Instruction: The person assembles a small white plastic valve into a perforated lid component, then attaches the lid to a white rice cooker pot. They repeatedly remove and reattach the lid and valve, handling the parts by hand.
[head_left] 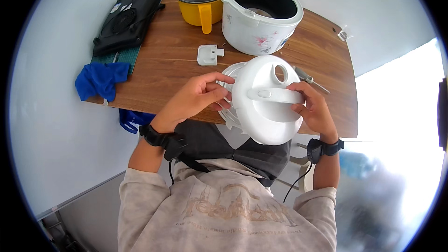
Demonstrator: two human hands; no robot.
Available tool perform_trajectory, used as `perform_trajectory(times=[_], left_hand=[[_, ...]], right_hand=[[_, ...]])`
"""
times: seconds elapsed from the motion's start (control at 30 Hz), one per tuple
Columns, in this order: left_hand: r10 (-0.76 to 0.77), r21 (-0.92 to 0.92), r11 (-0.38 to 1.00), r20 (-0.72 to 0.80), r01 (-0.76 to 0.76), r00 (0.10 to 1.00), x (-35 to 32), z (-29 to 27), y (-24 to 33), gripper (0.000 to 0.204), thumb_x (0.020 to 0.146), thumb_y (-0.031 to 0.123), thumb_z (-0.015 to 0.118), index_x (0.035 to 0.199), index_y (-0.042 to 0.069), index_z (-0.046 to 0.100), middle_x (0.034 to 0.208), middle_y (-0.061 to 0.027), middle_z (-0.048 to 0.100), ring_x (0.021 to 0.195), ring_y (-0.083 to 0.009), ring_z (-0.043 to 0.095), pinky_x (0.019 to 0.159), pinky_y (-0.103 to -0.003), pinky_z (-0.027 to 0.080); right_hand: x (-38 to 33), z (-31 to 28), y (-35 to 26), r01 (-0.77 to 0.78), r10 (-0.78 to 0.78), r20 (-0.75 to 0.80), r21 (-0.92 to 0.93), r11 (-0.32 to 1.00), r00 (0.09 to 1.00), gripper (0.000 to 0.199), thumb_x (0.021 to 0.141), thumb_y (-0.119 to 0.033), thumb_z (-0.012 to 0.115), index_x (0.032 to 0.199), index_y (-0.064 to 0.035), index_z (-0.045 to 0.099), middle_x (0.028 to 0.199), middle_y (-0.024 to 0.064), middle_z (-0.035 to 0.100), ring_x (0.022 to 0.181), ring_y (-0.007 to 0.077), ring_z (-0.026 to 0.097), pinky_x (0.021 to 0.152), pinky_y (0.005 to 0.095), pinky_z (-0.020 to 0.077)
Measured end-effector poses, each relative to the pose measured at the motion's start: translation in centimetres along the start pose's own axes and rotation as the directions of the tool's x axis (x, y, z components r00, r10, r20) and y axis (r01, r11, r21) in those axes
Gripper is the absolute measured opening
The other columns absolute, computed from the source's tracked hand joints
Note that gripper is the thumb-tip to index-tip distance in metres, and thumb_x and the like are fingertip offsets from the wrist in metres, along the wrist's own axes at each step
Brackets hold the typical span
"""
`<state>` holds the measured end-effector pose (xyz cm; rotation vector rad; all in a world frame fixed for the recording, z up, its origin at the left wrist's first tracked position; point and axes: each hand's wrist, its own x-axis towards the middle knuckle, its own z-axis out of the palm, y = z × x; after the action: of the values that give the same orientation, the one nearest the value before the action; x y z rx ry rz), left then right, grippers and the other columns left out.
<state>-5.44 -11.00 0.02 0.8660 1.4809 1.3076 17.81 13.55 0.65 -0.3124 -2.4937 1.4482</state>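
My right hand (pixel 311 107) grips the handle of a round white rice cooker lid cover (pixel 273 128), which is tilted over the table's near edge. The cover has a round hole near its far side. Beneath and to the left of it lies a white ribbed lid base (pixel 232 120), partly hidden by the cover. My left hand (pixel 205 92) is at the base's left side, thumb and fingers apart and curved; whether the fingertips touch the base is hard to tell. A screwdriver (pixel 310 78) lies to the right, its handle end partly behind the cover.
Behind the cover stands the white rice cooker body (pixel 249 32), its top uncovered. Left of it are a yellow pot (pixel 191 14) with a glass lid and a small white plastic piece (pixel 208 55). A black device (pixel 123 21) and a blue cloth (pixel 100 80) occupy the wooden table's left end.
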Motion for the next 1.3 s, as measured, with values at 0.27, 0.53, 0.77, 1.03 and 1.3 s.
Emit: perform_trajectory(times=[0.27, 0.53, 0.77, 1.03, 1.3], left_hand=[[-0.139, -0.286, 0.948, 0.016, 0.138, 0.99, 0.1, 1.5, -1.0, 0.042, 0.098, 0.024, 0.065, 0.132, 0.001, 0.055, 0.103, -0.0072, 0.07, 0.093, -0.0135, 0.068, 0.076, -0.027, 0.058], [-0.182, -0.265, 0.941, 0.131, 0.211, 0.975, -1.0, 3.2, -5.3, 0.036, 0.1, 0.026, 0.063, 0.126, 0.002, 0.059, 0.111, -0.008, 0.069, 0.098, -0.017, 0.069, 0.082, -0.03, 0.057], [-0.241, -0.191, 0.952, 0.023, 0.241, 0.97, -2.0, 3.0, -6.5, 0.033, 0.104, 0.026, 0.055, 0.124, 0.001, 0.06, 0.11, -0.0091, 0.07, 0.095, -0.018, 0.071, 0.078, -0.029, 0.058], [-0.276, -0.08, 0.959, -0.029, 0.273, 0.961, -2.4, 2.2, -7.6, 0.03, 0.104, 0.026, 0.053, 0.119, 0.001, 0.06, 0.101, -0.0096, 0.071, 0.082, -0.0146, 0.071, 0.067, -0.026, 0.057], [-0.309, 0.036, 0.95, -0.019, 0.31, 0.951, -2.5, 2.3, -7.4, 0.032, 0.103, 0.029, 0.055, 0.104, -0.001, 0.065, 0.09, -0.0091, 0.072, 0.071, -0.0143, 0.071, 0.06, -0.026, 0.057]], right_hand=[[1.5, -0.8, -4.0, 0.071, -0.032, 0.155, -0.255, 0.964, 0.987, 0.044, 0.075, 0.014, 0.062, 0.114, -0.0056, 0.065, 0.111, 0.0109, 0.065, 0.097, 0.0315, 0.064, 0.09, 0.0372, 0.0509], [3.5, 1.1, -2.3, 0.277, -0.263, 0.094, -0.429, 0.86, 0.96, 0.037, 0.07, 0.016, 0.059, 0.099, -0.0049, 0.069, 0.106, 0.0103, 0.066, 0.102, 0.0327, 0.061, 0.092, 0.0376, 0.0515], [6.5, 2.8, -1.7, 0.378, -0.342, 0.162, -0.388, 0.84, 0.926, 0.037, 0.068, 0.02, 0.06, 0.096, -0.0034, 0.068, 0.104, 0.0111, 0.067, 0.099, 0.0336, 0.061, 0.088, 0.0391, 0.0518], [7.5, 4.3, -1.3, 0.355, -0.295, 0.212, -0.356, 0.864, 0.932, 0.037, 0.068, 0.02, 0.059, 0.097, -0.0017, 0.068, 0.103, 0.0129, 0.066, 0.099, 0.0342, 0.062, 0.089, 0.0391, 0.0517], [7.7, 4.7, -0.9, 0.36, -0.27, 0.27, -0.379, 0.852, 0.924, 0.04, 0.067, 0.022, 0.059, 0.098, -0.0017, 0.068, 0.107, 0.0127, 0.067, 0.102, 0.0339, 0.063, 0.093, 0.0391, 0.0507]])
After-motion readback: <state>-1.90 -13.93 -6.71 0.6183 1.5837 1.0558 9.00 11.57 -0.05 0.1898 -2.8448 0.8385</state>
